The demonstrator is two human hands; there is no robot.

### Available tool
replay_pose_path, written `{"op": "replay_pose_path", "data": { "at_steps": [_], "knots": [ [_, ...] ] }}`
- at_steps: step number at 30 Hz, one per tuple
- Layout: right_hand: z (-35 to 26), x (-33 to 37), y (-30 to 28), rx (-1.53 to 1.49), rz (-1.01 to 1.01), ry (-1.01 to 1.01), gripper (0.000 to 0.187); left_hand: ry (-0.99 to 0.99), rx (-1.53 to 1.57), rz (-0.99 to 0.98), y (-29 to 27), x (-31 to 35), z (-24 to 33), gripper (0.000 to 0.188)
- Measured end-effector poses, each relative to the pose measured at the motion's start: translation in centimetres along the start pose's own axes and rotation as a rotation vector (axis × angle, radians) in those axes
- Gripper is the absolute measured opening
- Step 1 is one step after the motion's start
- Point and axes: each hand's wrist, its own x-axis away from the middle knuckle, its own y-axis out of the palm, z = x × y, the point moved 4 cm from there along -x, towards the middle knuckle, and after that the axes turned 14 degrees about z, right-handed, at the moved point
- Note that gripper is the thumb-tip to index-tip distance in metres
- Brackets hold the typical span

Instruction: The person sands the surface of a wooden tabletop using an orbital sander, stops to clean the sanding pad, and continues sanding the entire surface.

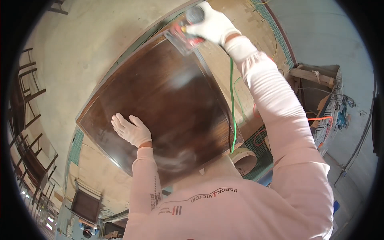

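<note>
Sander (185,35), or what looks like one through the motion blur, sits in your right hand (215,25), at the far end of your reach. Your gloved fingers are wrapped over its red and dark grey body, with its dark round end against your hand and its flat, pale base below and to the left of your knuckles. That base overlaps the far corner of the dark brown panel (156,92); the smear makes it hard to tell whether it is pressing on the surface there. So the panel lies mainly on your side of this grip, spreading from under the tool back toward your chest and out to your left.

Your left hand (132,130), in a white glove too, grasps nothing: it lies flat on the panel near the left edge, palm down, fingers side by side and thumb spread, well apart from the sander. Glossy pale reflections show on the brown surface between your two hands and nearer your body.

A green cable (232,100) hangs below your right wrist and runs along the panel's right side. Beyond that edge you have a pale board (250,48), with a round, open-ended container (245,163) by the near right corner. Off to your far left stand dark wooden frames (30,96) with thin legs.
</note>
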Motion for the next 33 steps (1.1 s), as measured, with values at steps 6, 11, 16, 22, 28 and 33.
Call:
{"op": "replay_pose_path", "data": {
  "at_steps": [6, 11, 16, 22, 28, 33],
  "knots": [
    [2.0, 4.8, -0.7, 0.016, -0.009, 0.031, 0.073, 0.011, -0.019, 0.025, 0.3, -0.2, -1.5, 0.049],
    [7.5, 20.0, -3.5, 0.079, -0.001, 0.228, 0.073, -0.011, -0.034, 0.019, 0.5, -0.8, -0.6, 0.048],
    [9.1, 33.7, -6.2, 0.123, 0.036, 0.431, 0.077, 0.013, -0.057, 0.038, 0.7, -0.7, 0.2, 0.044],
    [7.4, 31.6, -4.7, 0.173, 0.156, 0.281, 0.072, 0.275, 0.070, -0.020, -0.4, 4.5, 5.8, 0.052],
    [1.2, 13.4, -2.8, 0.041, 0.175, 0.152, 0.058, 0.270, 0.111, -0.033, -0.2, 4.1, 5.2, 0.052],
    [1.5, 16.1, -3.3, 0.035, 0.154, 0.133, 0.048, 0.309, 0.146, -0.014, 0.2, 4.2, 5.5, 0.051]
  ]
}}
